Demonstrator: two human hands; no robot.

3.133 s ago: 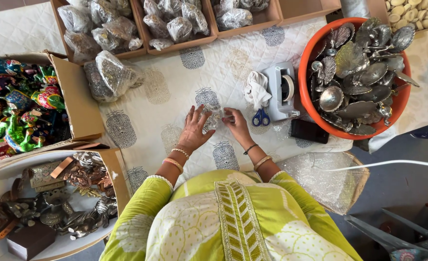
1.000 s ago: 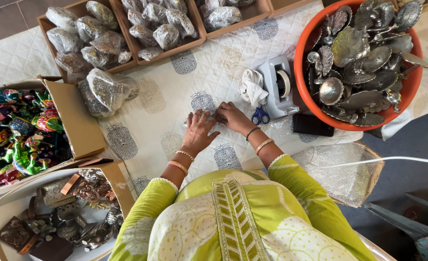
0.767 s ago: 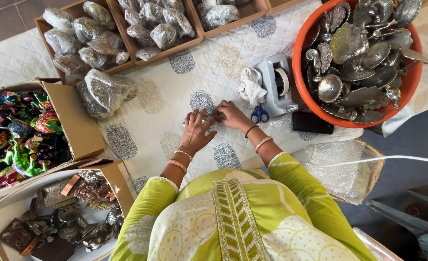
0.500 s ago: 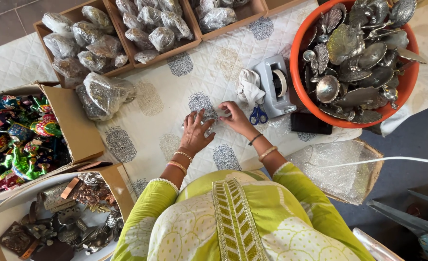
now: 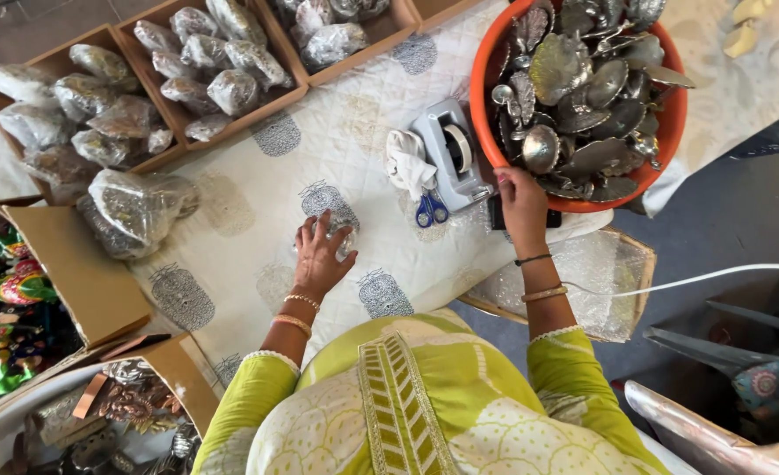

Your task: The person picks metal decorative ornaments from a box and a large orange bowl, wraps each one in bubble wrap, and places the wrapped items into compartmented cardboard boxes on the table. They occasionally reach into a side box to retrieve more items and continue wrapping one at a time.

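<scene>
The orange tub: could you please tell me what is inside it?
The orange tub holds piled silver leaf-shaped dishes. The right hand reaches its rim; lower layers are hidden.

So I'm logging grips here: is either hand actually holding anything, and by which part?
The left hand lies flat on a small clear packet, pressing rather than gripping. The right hand reaches the orange tub's rim; whether it holds anything cannot be told.

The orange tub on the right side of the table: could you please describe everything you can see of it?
The orange tub is a round, plastic-looking basin, upright at the table's right edge and cut off by the frame's top. It is heaped with silvery metal dishes, many leaf- or shell-shaped. The right hand rests at its near rim, and a grey tape dispenser sits just left of it.
</scene>
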